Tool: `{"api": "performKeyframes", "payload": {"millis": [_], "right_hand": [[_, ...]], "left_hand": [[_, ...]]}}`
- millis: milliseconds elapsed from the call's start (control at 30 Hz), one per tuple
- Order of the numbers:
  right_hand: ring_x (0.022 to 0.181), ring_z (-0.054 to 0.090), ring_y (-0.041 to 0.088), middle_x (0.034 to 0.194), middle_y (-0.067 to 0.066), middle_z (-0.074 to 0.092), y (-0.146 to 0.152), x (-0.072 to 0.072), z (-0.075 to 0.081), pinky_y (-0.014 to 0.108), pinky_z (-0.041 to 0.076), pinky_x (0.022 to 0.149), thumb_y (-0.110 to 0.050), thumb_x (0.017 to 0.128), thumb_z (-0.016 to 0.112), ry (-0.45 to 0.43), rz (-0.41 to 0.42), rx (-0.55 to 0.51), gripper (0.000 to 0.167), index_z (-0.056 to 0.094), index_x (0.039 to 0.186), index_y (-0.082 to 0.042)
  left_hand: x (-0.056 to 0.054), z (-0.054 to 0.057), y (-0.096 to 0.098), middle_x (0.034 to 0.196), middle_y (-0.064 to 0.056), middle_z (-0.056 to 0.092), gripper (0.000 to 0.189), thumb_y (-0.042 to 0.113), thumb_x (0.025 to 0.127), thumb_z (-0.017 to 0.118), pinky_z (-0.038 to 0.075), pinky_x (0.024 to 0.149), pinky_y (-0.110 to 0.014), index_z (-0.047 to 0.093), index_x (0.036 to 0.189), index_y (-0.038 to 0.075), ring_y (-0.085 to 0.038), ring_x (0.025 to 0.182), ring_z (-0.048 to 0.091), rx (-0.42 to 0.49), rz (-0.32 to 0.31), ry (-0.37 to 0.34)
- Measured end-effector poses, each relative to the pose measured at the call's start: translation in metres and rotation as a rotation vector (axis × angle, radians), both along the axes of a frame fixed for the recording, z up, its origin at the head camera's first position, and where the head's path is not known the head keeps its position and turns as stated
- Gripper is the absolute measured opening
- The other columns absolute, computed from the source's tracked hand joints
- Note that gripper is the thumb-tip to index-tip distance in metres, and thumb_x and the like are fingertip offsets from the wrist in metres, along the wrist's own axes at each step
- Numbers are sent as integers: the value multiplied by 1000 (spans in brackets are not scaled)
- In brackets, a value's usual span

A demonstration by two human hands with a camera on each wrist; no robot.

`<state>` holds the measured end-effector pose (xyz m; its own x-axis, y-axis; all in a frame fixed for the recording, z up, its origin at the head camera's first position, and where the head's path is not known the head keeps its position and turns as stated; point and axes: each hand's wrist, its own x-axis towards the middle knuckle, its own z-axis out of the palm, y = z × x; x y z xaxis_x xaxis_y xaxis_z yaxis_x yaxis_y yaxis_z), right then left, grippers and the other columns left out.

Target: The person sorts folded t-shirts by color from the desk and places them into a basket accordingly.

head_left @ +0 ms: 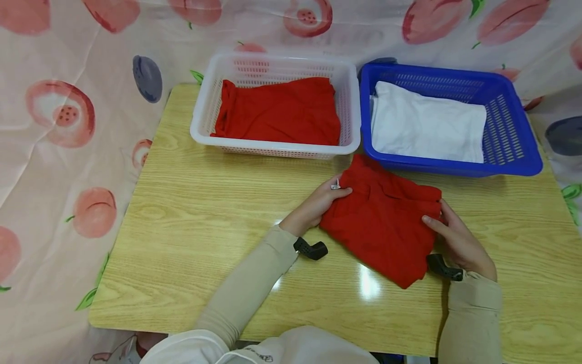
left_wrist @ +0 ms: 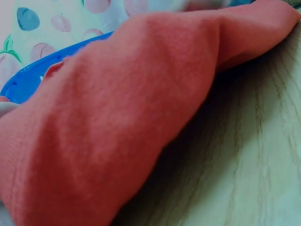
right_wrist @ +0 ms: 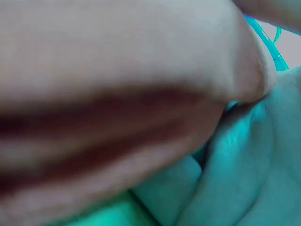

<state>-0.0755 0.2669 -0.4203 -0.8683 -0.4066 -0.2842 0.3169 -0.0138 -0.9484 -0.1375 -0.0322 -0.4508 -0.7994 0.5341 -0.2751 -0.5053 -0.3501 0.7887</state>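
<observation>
A folded red garment (head_left: 382, 222) with a small white label at its left corner lies tilted between my two hands, low over the table. My left hand (head_left: 322, 200) grips its left edge by the label, thumb on top and fingers underneath. Opposite, my right hand (head_left: 461, 241) pinches the right edge with the thumb on top. In the left wrist view the cloth (left_wrist: 127, 103) fills most of the picture, lifted off the wood along one side. Fingers (right_wrist: 141, 52) fill much of the right wrist view, against cloth that looks teal there.
Behind the hands stands a white basket (head_left: 273, 149) with folded red cloth (head_left: 282, 111) in it. To its right is a blue basket (head_left: 514, 126) holding folded white cloth (head_left: 427, 124). Both sit at the back of the wooden table (head_left: 191, 227), against a fruit-print curtain (head_left: 68, 177).
</observation>
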Motion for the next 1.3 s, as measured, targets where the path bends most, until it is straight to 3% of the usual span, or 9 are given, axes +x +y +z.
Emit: {"api": "performKeyframes", "payload": {"millis": [100, 400, 833, 1100, 1300], "right_hand": [[105, 53, 17, 129, 11, 37, 0, 0, 0, 35, 49, 78, -1, 95, 35, 2, 6, -16, 53, 13, 142, -17], [99, 56, 17, 121, 7, 48, 4, 7, 6, 31, 50, 75, 6, 93, 35, 96, -53, -20, 49, 21, 138, -8], [99, 56, 15, 117, 6, 52, 3, 6, 6, 27, 49, 76, 10, 92, 32, 125, -71, -125, 48, 24, 136, -6], [98, 55, 15, 117, 7, 52, 5, 7, 3, 25, 48, 78, 12, 91, 31, 158, -101, -168, 45, 28, 134, -2], [99, 55, 16, 118, 6, 52, 6, 8, 1, 25, 47, 78, 13, 91, 29, 159, -101, -214, 45, 29, 134, -1]], "left_hand": [[0, 0, 0, 120, -2, 52, 51, 11, 89, 52, 44, 83, -30, 38, 135, 26, -14, 98, 54, 15, -17, 2], [1, -4, -6, 114, -9, 55, 38, 10, 88, 51, 44, 86, -35, 47, 125, 6, -19, 99, 55, 98, -182, 53], [2, -3, -8, 113, -8, 57, 40, 9, 87, 53, 44, 86, -35, 47, 126, 9, -18, 99, 55, 107, -219, 53], [2, -1, -9, 113, -5, 56, 39, 7, 87, 53, 43, 86, -34, 48, 126, 7, -17, 99, 54, 63, -259, 85], [3, 1, -10, 101, -6, 61, 31, 13, 89, 52, 46, 82, -35, 51, 118, 1, -17, 90, 58, 41, -259, 102]]}}
